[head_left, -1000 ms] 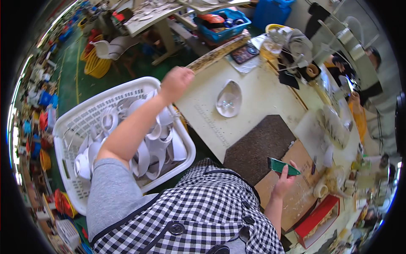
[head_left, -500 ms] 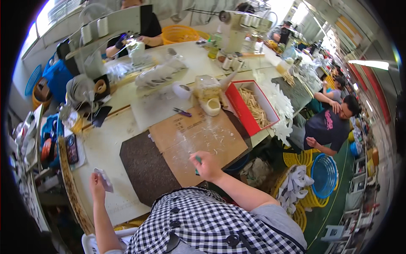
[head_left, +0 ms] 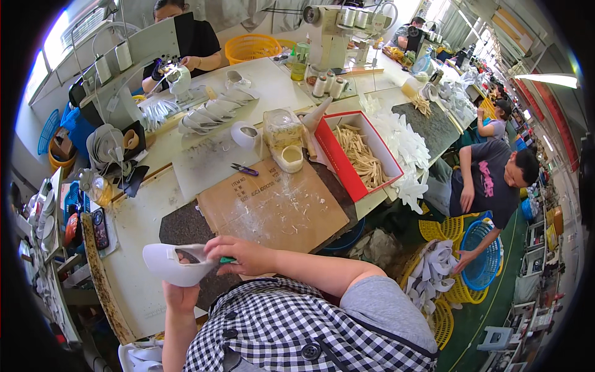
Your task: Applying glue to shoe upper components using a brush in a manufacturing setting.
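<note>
A white shoe upper (head_left: 160,259) is held up over the near left side of the table, its opening facing right. My left hand (head_left: 180,297) grips it from below, with some fingers showing inside the opening. My right hand (head_left: 243,256) is closed around a small tool with a green handle (head_left: 227,260), and its fingertips meet the upper's right edge. Most of that tool is hidden in the hand, so its kind does not show. The dark mat (head_left: 186,232) and a cardboard sheet (head_left: 273,211) lie just beyond both hands.
Purple-handled snips (head_left: 245,169) lie beyond the cardboard, left of a glue-crusted container (head_left: 284,131). A red box (head_left: 338,158) holds beige strips. White cut pieces (head_left: 406,155) spread beside it. At right, a co-worker reaches to a blue basket (head_left: 480,248); another person sits across the table.
My hands have come together at the shoe upper, which is now raised and turned with its opening visible. The co-worker at right has leaned down and reached toward the blue basket.
</note>
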Demonstrator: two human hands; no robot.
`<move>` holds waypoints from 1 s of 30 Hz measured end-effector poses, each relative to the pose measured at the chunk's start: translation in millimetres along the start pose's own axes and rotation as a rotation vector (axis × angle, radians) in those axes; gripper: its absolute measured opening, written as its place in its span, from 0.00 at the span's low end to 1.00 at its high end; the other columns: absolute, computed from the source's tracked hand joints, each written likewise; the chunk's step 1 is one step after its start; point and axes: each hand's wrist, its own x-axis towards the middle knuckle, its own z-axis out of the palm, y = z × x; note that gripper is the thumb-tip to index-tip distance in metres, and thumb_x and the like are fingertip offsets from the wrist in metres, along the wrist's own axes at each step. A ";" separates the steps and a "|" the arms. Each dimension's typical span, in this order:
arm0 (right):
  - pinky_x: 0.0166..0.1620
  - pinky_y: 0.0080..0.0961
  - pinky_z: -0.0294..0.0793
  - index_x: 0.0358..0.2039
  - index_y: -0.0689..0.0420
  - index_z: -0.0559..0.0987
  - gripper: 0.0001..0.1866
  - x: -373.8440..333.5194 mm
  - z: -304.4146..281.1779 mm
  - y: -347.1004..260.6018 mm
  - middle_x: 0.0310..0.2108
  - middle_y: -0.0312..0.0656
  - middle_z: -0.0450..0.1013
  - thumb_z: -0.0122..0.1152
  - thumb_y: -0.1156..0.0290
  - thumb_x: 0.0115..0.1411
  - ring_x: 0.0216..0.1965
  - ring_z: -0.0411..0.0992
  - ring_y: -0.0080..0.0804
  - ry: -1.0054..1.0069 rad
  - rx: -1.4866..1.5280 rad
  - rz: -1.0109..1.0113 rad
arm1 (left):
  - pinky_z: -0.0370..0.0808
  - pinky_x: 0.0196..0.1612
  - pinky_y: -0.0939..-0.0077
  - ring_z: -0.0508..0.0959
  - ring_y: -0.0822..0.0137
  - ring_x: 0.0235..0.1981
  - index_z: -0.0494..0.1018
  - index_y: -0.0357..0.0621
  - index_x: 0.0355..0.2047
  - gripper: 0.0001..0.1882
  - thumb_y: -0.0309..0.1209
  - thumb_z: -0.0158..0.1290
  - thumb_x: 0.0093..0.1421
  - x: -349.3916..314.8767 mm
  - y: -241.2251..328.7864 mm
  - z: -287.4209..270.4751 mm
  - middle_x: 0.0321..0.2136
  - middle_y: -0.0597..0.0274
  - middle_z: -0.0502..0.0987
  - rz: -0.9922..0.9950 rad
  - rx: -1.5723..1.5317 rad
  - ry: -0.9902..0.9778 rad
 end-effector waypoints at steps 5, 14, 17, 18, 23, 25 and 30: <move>0.38 0.35 0.70 0.32 0.55 0.76 0.11 -12.7 -23.7 -11.3 0.28 0.43 0.72 0.61 0.77 0.44 0.36 0.69 0.44 -0.320 -0.141 0.023 | 0.77 0.32 0.74 0.77 0.69 0.29 0.72 0.39 0.35 0.09 0.31 0.46 0.60 4.7 17.8 -24.1 0.28 0.61 0.77 -0.019 0.355 0.181; 0.40 0.39 0.69 0.32 0.57 0.75 0.10 -44.4 -46.2 2.3 0.32 0.48 0.72 0.60 0.73 0.47 0.37 0.69 0.48 0.196 -0.148 0.335 | 0.74 0.45 0.62 0.77 0.61 0.39 0.64 0.42 0.50 0.20 0.42 0.42 0.65 47.9 -41.9 40.2 0.44 0.59 0.74 -0.235 -0.153 0.301; 0.40 0.40 0.70 0.35 0.57 0.75 0.10 -57.1 -54.8 2.2 0.32 0.49 0.72 0.59 0.72 0.50 0.36 0.69 0.49 0.192 -0.269 0.274 | 0.72 0.46 0.70 0.76 0.65 0.37 0.64 0.42 0.50 0.19 0.40 0.46 0.64 44.2 -79.0 58.4 0.42 0.59 0.73 -0.204 0.175 0.086; 0.40 0.40 0.70 0.35 0.57 0.75 0.10 -63.2 -58.1 4.4 0.32 0.49 0.72 0.59 0.72 0.50 0.36 0.69 0.49 0.190 -0.269 0.275 | 0.72 0.46 0.70 0.76 0.65 0.37 0.64 0.42 0.50 0.19 0.40 0.46 0.64 48.9 -85.8 57.4 0.42 0.59 0.73 -0.204 0.173 0.087; 0.40 0.40 0.70 0.35 0.59 0.75 0.11 -94.5 -79.9 9.2 0.35 0.49 0.71 0.60 0.69 0.51 0.36 0.70 0.48 -0.198 -0.290 0.182 | 0.74 0.32 0.78 0.74 0.70 0.29 0.61 0.39 0.50 0.19 0.27 0.51 0.60 70.3 -120.4 64.5 0.40 0.60 0.71 0.100 0.731 0.252; 0.40 0.39 0.70 0.36 0.59 0.74 0.12 -99.1 -99.9 8.5 0.35 0.48 0.71 0.60 0.69 0.51 0.37 0.70 0.48 -0.039 -0.243 0.190 | 0.74 0.29 0.81 0.74 0.71 0.28 0.60 0.39 0.51 0.20 0.25 0.50 0.59 73.4 -133.7 66.2 0.40 0.59 0.71 0.137 0.798 0.255; 0.40 0.38 0.69 0.38 0.58 0.70 0.17 -88.8 -129.6 19.4 0.33 0.44 0.68 0.61 0.69 0.49 0.38 0.69 0.47 0.193 -0.388 0.299 | 0.73 0.28 0.81 0.72 0.72 0.27 0.58 0.39 0.53 0.21 0.22 0.47 0.60 74.9 -169.4 87.9 0.41 0.60 0.70 0.159 0.785 0.198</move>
